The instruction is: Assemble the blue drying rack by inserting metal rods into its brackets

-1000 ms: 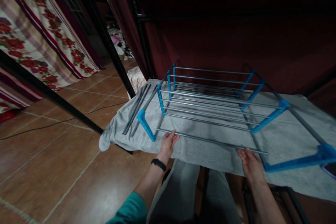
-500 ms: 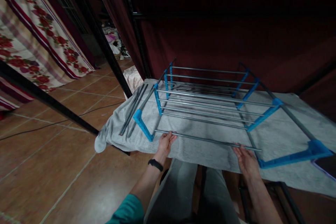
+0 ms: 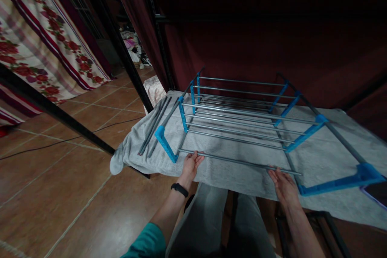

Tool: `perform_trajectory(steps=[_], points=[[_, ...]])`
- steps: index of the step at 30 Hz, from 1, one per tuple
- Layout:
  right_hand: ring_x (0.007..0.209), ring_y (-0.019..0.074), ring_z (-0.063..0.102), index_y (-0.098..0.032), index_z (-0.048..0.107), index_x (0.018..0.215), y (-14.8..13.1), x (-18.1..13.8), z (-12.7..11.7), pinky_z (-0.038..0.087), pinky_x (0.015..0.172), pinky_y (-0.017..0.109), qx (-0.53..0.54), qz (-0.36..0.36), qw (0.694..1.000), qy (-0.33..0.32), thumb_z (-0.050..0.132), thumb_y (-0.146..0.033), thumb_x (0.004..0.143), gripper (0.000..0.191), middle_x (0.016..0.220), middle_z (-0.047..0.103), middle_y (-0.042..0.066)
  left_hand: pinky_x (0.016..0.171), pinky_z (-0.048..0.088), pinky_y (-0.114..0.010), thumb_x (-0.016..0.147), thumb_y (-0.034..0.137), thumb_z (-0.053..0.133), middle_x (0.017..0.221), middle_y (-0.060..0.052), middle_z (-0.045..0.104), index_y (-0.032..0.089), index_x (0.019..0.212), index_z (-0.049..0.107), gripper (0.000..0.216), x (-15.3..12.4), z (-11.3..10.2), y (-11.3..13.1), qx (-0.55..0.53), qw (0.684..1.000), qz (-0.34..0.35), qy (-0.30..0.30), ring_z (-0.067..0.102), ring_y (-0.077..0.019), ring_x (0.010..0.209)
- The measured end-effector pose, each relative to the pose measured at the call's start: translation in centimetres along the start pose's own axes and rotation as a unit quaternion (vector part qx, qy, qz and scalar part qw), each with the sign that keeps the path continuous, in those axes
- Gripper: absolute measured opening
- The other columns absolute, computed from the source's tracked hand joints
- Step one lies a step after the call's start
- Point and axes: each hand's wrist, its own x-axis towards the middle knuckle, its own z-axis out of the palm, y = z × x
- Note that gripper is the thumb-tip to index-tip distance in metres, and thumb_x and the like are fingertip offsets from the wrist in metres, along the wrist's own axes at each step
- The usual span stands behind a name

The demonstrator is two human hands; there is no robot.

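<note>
The left hand point(image 3: 191, 165) lightly pinches a metal rod point(image 3: 232, 160) near one end; the right hand point(image 3: 283, 183), half-curled, holds it toward the other, probably to steady it along the rack's point(image 3: 254, 113) near side, above the grey blanket point(image 3: 211, 173).

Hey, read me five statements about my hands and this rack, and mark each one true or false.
1. The left hand and the right hand are on the same front rod. True.
2. The right wrist wears a black band. False: the wristband is on the left wrist.
3. Loose rods lie on the grey cloth at the left side of the rack. True.
4. The rack's brackets are yellow. False: the brackets are blue.
5. A teal sleeve shows on the left arm. True.
</note>
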Motion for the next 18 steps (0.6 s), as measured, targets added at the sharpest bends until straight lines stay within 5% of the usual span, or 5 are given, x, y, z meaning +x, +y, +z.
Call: perform_trajectory(steps=[18], points=[[0.068, 0.0133, 0.065, -0.021, 0.055, 0.066, -1.5, -1.4, 3.4, 0.057, 0.078, 0.031, 0.019, -0.011, 1.0, 0.012, 0.088, -0.038, 0.056, 0.039, 0.064, 0.061, -0.005, 0.084, 0.061, -0.031, 0.083, -0.008, 0.051, 0.075, -0.005, 0.071, 0.01, 0.075, 0.063, 0.023, 1.0, 0.6, 0.8, 0.051, 0.998, -0.016, 0.011, 0.072, -0.0135, 0.077]])
